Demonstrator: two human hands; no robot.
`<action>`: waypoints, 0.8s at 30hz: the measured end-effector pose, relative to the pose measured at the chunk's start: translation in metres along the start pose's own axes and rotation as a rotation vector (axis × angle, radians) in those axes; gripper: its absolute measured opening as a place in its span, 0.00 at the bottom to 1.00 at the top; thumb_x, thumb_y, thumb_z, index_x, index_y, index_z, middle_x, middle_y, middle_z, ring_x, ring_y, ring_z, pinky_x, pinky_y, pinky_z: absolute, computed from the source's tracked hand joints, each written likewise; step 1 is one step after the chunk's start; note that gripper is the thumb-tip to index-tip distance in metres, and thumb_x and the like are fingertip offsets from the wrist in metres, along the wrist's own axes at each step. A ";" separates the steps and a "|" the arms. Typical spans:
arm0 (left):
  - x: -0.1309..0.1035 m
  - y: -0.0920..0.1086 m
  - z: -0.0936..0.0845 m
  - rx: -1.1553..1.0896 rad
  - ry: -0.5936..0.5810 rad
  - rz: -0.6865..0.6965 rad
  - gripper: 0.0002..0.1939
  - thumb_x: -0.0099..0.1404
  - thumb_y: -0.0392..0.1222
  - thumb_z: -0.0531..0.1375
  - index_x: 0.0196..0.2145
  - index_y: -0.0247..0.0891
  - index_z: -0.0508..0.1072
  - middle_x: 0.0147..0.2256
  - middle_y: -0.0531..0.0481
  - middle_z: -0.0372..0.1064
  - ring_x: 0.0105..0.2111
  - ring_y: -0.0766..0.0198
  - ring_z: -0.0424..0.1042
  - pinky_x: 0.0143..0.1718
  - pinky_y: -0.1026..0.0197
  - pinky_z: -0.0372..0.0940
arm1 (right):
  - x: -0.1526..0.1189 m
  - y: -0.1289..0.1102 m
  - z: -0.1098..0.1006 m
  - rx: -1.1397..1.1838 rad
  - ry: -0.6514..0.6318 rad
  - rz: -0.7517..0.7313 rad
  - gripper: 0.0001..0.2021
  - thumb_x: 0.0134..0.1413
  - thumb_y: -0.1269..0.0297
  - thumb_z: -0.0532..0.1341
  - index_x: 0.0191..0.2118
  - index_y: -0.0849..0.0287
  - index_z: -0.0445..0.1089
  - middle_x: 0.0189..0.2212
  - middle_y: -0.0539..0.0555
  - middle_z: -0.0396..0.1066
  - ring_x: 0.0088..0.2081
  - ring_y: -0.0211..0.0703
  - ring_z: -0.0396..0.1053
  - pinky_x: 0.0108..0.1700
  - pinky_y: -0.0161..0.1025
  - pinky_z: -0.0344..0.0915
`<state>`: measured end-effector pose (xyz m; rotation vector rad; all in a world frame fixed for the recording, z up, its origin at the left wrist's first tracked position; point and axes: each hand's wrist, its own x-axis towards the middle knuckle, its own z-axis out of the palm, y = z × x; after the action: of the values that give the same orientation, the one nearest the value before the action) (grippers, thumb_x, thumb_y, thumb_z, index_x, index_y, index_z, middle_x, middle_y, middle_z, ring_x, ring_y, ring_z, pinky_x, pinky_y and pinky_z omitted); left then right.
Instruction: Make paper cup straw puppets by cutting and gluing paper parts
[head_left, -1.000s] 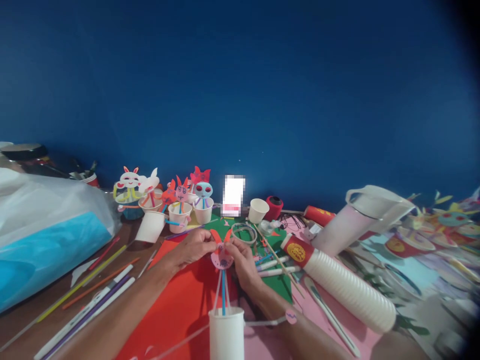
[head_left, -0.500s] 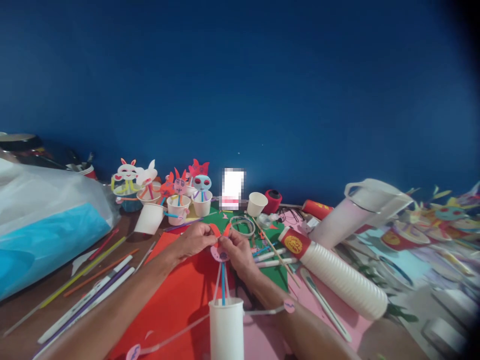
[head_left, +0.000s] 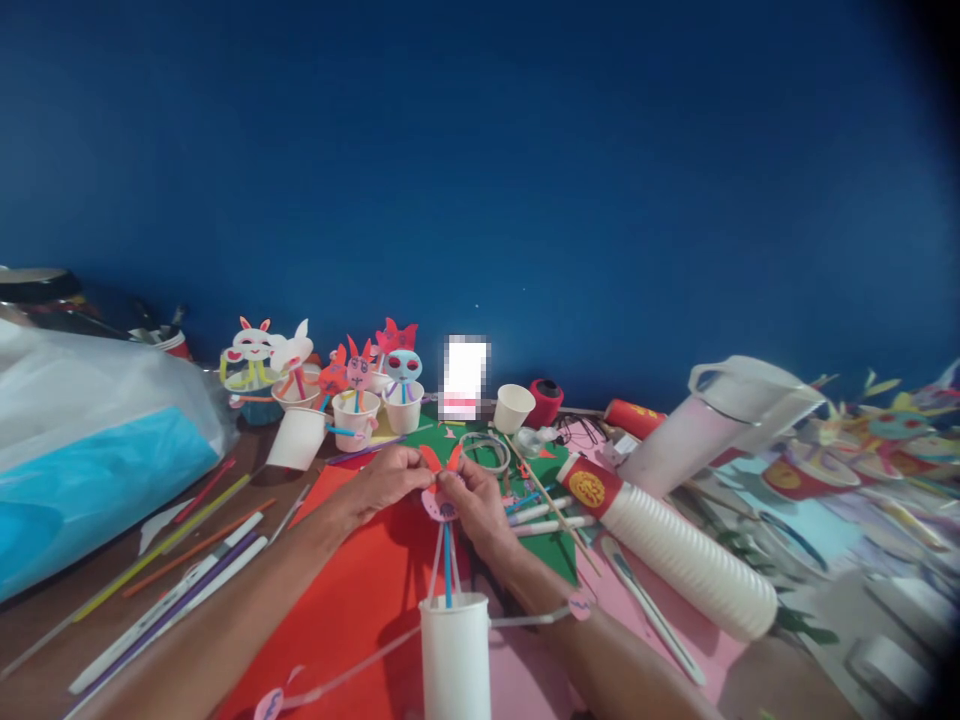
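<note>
In the middle of the head view stands a paper puppet. Its pink paper face (head_left: pixel 439 507) with drawn features sits on a blue straw (head_left: pixel 448 565) rising from a white paper cup (head_left: pixel 455 655). Pale strips reach out from the cup to small pink paper hands (head_left: pixel 580 605). Two orange paper ears (head_left: pixel 431 459) stick up above the face. My left hand (head_left: pixel 394 478) pinches at the base of the left ear. Closed round the right ear and the face's edge is my right hand (head_left: pixel 474 503). Fingers partly cover the ears' lower ends.
Several finished cup puppets (head_left: pixel 356 405) stand at the back left. A long stack of paper cups (head_left: pixel 682 550) lies on the right, near a white jug (head_left: pixel 697 425). Markers (head_left: pixel 176 610) and a plastic bag (head_left: pixel 112 450) are at left. Red paper (head_left: pixel 322 620) lies underneath.
Both hands stay at the orange ears with almost the same grip. The cup appears very slightly further right. Otherwise the scene looks unchanged.
</note>
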<state>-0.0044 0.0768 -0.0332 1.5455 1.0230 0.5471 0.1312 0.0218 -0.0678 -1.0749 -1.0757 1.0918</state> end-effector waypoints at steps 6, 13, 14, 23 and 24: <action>-0.003 0.005 0.001 -0.034 0.018 0.016 0.09 0.48 0.44 0.58 0.20 0.33 0.68 0.17 0.55 0.61 0.19 0.69 0.58 0.22 0.65 0.51 | -0.001 -0.005 0.001 0.044 0.020 0.024 0.10 0.46 0.59 0.59 0.25 0.62 0.66 0.19 0.47 0.62 0.21 0.33 0.55 0.24 0.31 0.54; -0.002 0.006 -0.002 -0.071 0.051 0.025 0.09 0.48 0.43 0.59 0.21 0.33 0.68 0.19 0.53 0.63 0.21 0.67 0.61 0.24 0.64 0.54 | -0.001 -0.009 -0.001 0.108 0.082 0.026 0.13 0.50 0.57 0.56 0.22 0.61 0.63 0.18 0.46 0.57 0.21 0.32 0.52 0.25 0.31 0.53; -0.002 0.005 -0.002 -0.071 0.059 0.028 0.09 0.48 0.43 0.59 0.21 0.33 0.68 0.19 0.54 0.62 0.21 0.68 0.60 0.23 0.65 0.53 | 0.000 -0.009 -0.001 0.114 0.076 0.031 0.13 0.49 0.57 0.57 0.22 0.61 0.63 0.18 0.46 0.57 0.21 0.32 0.52 0.25 0.31 0.52; -0.002 0.005 0.004 -0.059 0.048 0.011 0.09 0.48 0.42 0.58 0.19 0.33 0.67 0.16 0.57 0.58 0.19 0.70 0.56 0.22 0.66 0.50 | 0.000 -0.006 0.001 0.135 -0.023 0.095 0.10 0.44 0.58 0.61 0.26 0.61 0.66 0.20 0.48 0.63 0.21 0.33 0.56 0.24 0.30 0.54; -0.002 0.005 0.004 -0.054 0.046 0.011 0.09 0.48 0.43 0.58 0.19 0.33 0.67 0.16 0.57 0.58 0.19 0.70 0.56 0.22 0.66 0.50 | 0.000 -0.005 0.001 0.124 -0.025 0.083 0.10 0.44 0.59 0.61 0.26 0.61 0.66 0.20 0.48 0.63 0.21 0.33 0.57 0.24 0.30 0.54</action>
<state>-0.0009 0.0729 -0.0285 1.4975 1.0270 0.6159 0.1310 0.0209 -0.0626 -1.0164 -0.9766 1.2251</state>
